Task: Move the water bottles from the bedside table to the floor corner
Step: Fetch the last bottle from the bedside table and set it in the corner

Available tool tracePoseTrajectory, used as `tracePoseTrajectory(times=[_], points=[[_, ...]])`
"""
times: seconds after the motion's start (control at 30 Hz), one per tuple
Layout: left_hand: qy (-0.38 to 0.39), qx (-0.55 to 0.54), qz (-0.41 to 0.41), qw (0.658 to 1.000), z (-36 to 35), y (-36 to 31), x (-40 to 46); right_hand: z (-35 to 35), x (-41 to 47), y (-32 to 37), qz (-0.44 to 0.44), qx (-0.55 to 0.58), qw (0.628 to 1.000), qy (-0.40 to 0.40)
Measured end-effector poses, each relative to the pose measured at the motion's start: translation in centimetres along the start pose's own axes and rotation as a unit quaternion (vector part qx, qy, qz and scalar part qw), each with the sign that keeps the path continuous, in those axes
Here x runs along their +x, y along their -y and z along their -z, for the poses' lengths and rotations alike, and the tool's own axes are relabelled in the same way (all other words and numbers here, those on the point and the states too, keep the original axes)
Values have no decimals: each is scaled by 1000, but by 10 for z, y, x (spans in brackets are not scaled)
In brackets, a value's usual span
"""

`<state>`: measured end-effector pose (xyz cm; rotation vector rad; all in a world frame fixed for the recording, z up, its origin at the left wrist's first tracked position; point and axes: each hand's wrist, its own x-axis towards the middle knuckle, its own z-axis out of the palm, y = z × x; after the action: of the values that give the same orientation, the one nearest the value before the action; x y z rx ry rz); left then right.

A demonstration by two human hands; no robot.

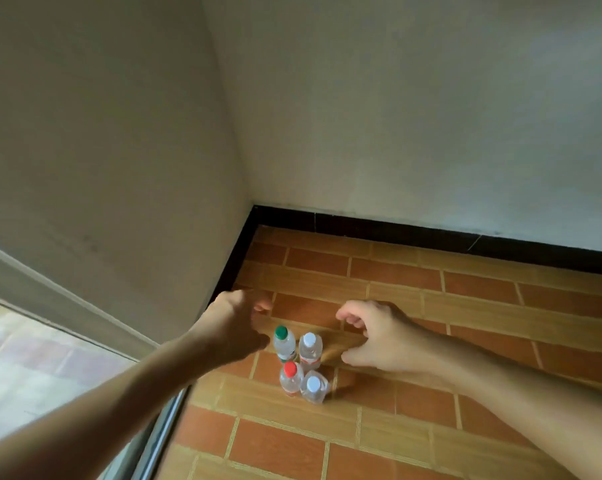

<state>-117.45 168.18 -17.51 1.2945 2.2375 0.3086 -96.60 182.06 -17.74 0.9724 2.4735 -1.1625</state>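
Several clear plastic water bottles stand upright in a tight cluster on the brick-patterned floor near the corner. One has a green cap (281,331), one a red cap (289,370), and two have white caps (309,339) (313,384). My left hand (235,325) hovers just left of the cluster, fingers spread, holding nothing. To the right of the bottles, my right hand (379,336) is also spread and empty. Neither hand touches a bottle.
Two pale walls meet at the corner (254,207), edged with a black skirting board (431,233). A sliding glass door with a metal frame (161,434) runs along the left. The orange tiled floor (431,341) stretches right and toward me.
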Motion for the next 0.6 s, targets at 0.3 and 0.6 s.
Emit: tracePoseTrajectory(times=[0.3,0.6], points=[[-17,29,-139,990,284,-210,-99,256,-187,173,35,-57,996,-50],[-51,103,-252,961,469,-389,-188,445,-350,267,50,-114,983,-136]])
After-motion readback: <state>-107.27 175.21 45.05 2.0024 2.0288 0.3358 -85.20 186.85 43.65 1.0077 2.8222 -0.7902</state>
